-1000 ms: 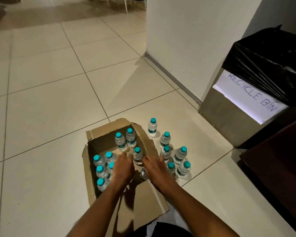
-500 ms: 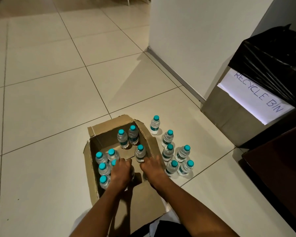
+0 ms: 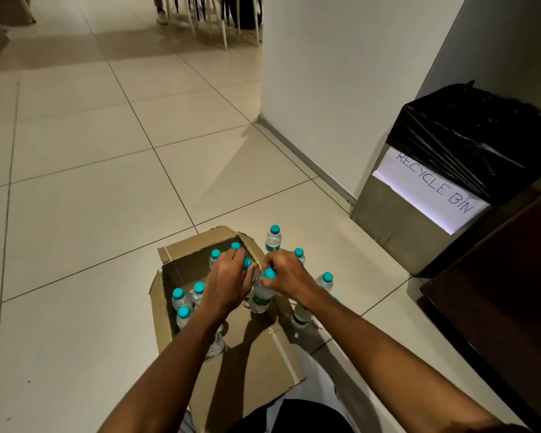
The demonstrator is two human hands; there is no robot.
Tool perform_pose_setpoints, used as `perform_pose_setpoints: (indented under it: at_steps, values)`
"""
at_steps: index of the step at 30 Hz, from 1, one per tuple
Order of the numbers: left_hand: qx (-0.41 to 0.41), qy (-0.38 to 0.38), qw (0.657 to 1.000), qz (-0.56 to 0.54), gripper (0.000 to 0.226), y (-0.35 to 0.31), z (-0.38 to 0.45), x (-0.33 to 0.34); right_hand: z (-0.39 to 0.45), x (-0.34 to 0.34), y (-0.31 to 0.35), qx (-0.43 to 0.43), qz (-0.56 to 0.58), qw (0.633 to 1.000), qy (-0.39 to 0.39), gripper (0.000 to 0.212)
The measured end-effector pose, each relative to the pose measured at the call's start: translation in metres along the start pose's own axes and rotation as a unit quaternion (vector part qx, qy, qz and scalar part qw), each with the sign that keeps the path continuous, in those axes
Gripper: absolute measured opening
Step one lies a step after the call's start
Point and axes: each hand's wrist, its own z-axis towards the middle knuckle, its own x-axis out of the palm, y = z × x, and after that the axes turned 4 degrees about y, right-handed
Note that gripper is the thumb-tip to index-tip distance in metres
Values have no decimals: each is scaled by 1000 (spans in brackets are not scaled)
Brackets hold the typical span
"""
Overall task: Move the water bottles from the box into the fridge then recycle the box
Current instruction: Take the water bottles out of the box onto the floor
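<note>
A cardboard box (image 3: 181, 276) sits open on the tiled floor (image 3: 75, 214) in the lower middle of the frame. Both hands are over it. The right hand (image 3: 286, 276) holds a water bottle (image 3: 263, 292) by its neck, fingers curled just under the blue cap, and the bottle hangs above the right side of the box. The left hand (image 3: 228, 282) is curled around a second bottle (image 3: 247, 264); only that bottle's blue cap peeks out past the fingers.

More bottles stand in the box. Three are at its left side (image 3: 179, 298) and two are at the far corner (image 3: 214, 256). Other bottles stand on the floor just right of the box (image 3: 325, 281), partly hidden by the right arm.

At the right of the frame stands a metal bin (image 3: 403, 226) with a black bag (image 3: 475, 135) and a paper sign (image 3: 428, 189) that says RECYCLE BIN. A white wall (image 3: 341, 73) stands behind it. Chair legs (image 3: 206, 20) show at the top.
</note>
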Motion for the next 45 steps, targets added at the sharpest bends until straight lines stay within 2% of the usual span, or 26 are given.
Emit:
perform_pose_setpoints:
  at_steps: [6, 11, 15, 20, 28, 32, 35, 38, 45]
  values:
    - [33, -12, 999, 4, 24, -33, 26, -31, -12, -55, 1, 3, 33, 997, -64, 19]
    - [66, 0, 998, -20, 26, -64, 31, -30, -36, -77, -15, 16, 9, 997, -76, 20]
    - [101, 37, 994, -23, 26, -88, 21, -3, -59, -77, -44, 72, 24, 992, -104, 23]
    - [141, 87, 985, -57, 25, -110, 4, 33, -85, -65, -75, 148, 40, 983, -99, 25]
    - [128, 196, 971, -43, 26, -122, -23, 90, -106, -14, -126, 252, 63, 963, -75, 21]
    - [94, 278, 956, 13, 25, -120, -33, 117, -109, 11, -148, 261, 54, 962, -51, 18]
    - [69, 322, 943, 54, 36, -114, -40, 136, -109, 25, -159, 265, 52, 962, -37, 17]
    - [45, 338, 938, 59, 45, -108, -49, 149, -108, 35, -168, 257, 52, 965, -29, 19]
    - [18, 345, 935, 73, 45, -106, -48, 163, -111, 47, -181, 238, 24, 971, -24, 19]
